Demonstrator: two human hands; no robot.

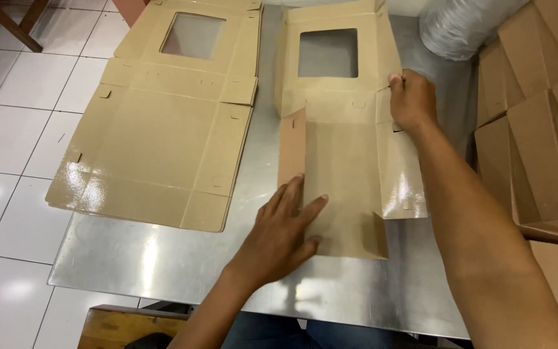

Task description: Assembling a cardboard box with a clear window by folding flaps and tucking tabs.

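Here — both hands (279, 236) on tan windowed carton blank (343, 148).

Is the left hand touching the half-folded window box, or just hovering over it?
Touching. The head view shows the left hand lying flat on the base panel of the half-folded window box, fingers spread across the cardboard with no gap showing.

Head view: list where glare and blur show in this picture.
Head view: overhead light glares off the glossy near edge of the flat box blanks and off the right flap of the box being folded; the metal table shows soft reflections; the left hand and right hand look slightly soft.
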